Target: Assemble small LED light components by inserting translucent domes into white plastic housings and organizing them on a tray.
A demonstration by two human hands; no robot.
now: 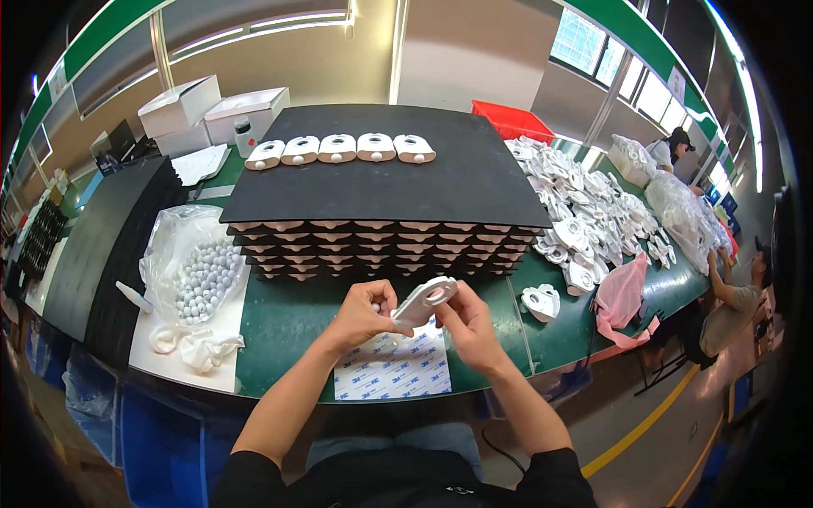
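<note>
White part (415,311) held above the sheet (394,372), long axis 8 to 2 o'clock.
Right hand (468,328) pinches its ringed end, part toward 10 o'clock; left hand (360,317), curled nearly closed, meets its lower end from 9 o'clock, grip unclear.

Left forearm (292,394) and right forearm (532,406) both bare, angled up and inward; left hand (360,320) curled, fingers folded in, thumb pointing right; right hand (472,334) near it, thumb and fingers pinched.
</note>
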